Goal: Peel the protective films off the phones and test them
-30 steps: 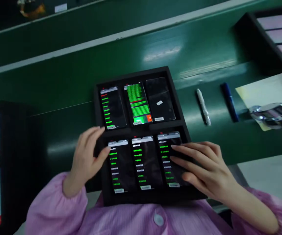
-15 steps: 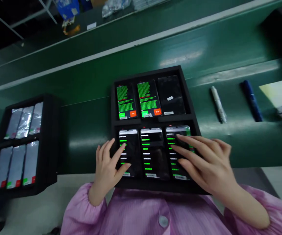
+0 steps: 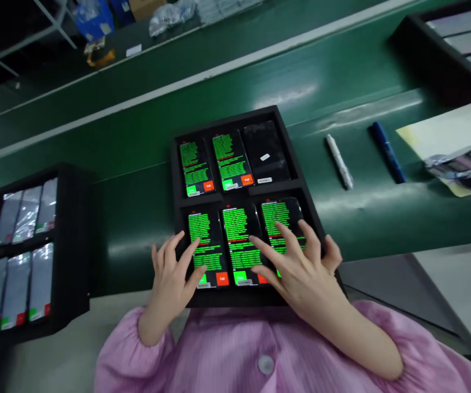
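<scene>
A black tray (image 3: pixel 235 299) holds several phones in two rows. My left hand (image 3: pixel 172 273) is open, its fingers spread over the front-left phone (image 3: pixel 214 240). Spread too, my right hand (image 3: pixel 300 265) reaches over the front-middle phone (image 3: pixel 237 221) and the front-right phone (image 3: pixel 282 210). Green text fills all three front screens, with green and red buttons low down. Behind them, the back-left phone (image 3: pixel 194 164) and back-middle phone (image 3: pixel 231 158) show similar text. The back-right phone (image 3: pixel 263 142) is dark, with a small white sticker. Neither hand holds anything.
Another black tray of phones (image 3: pixel 73 245) stands at the left, a third (image 3: pixel 419 54) at the far right. On the green table (image 3: pixel 137 207) lie a white pen (image 3: pixel 339 162), a blue marker (image 3: pixel 387 153) and paper (image 3: pixel 427 131) with a plastic-wrapped item (image 3: pixel 464 164).
The three front screens went from short menu lines to dense green text with buttons. My right hand moved left, from the front-right phone towards the middle one. The view shifted slightly.
</scene>
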`<state>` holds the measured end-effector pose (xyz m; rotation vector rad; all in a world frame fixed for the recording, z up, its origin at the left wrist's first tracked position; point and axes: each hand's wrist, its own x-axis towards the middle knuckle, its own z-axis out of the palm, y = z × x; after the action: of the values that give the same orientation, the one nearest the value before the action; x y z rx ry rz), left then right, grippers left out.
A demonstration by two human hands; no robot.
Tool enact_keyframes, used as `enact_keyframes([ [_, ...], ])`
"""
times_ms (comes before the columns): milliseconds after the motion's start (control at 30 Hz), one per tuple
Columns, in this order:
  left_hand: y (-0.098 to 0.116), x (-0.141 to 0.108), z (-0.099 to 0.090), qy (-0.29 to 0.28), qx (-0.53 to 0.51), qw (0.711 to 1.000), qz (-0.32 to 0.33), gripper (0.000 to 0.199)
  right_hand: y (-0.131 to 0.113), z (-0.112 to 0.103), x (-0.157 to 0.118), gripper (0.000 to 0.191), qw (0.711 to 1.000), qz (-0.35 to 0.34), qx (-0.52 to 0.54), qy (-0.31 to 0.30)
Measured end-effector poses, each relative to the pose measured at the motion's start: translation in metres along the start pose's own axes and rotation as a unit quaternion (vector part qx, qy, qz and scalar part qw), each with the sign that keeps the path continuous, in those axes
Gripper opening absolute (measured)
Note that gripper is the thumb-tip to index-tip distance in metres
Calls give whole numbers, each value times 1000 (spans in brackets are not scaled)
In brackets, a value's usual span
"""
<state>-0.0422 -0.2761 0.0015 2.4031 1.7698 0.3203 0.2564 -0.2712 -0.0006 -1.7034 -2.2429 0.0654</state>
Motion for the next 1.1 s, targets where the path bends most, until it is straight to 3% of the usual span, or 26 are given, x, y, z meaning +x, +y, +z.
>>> enact_keyframes([
  [67,-3,-10,-3,10,-32,999,15,49,-4,0,7,43,999,-41,30,2],
  [133,-6,-27,-8,-2,-46,996,73,49,-7,0,7,39,989,-118,88,-12],
  [233,-9,-51,-12,-15,7,992,127,46,1,-3,-3,43,976,-174,129,-16],
  [367,-19,-55,-9,17,-4,995,94,52,39,-17,-21,35,976,-204,67,29],
  [433,-30,-37,-8,50,-45,996,56,54,59,-25,-23,37,974,-223,18,36],
  [533,-51,21,-11,72,-69,995,24,47,72,-28,2,39,970,-241,0,37],
  [600,-62,75,-13,52,-68,996,21,47,72,-20,42,37,973,-226,14,43],
  [667,-68,128,-13,36,-62,997,28,54,69,-4,95,41,985,-167,18,46],
  [767,-70,181,-10,26,-47,998,17,53,66,19,172,45,994,-107,27,5],
  [833,-70,191,-10,37,-43,998,9,53,64,28,204,49,994,-103,29,11],
  [900,-70,185,-12,40,-47,998,22,52,59,28,215,48,990,-135,35,11],
  [1000,-71,168,-16,24,-52,997,55,43,48,21,207,40,978,-203,45,-9],
  [1100,-69,142,-14,20,-56,997,48,41,51,9,184,40,974,-222,48,-10],
])
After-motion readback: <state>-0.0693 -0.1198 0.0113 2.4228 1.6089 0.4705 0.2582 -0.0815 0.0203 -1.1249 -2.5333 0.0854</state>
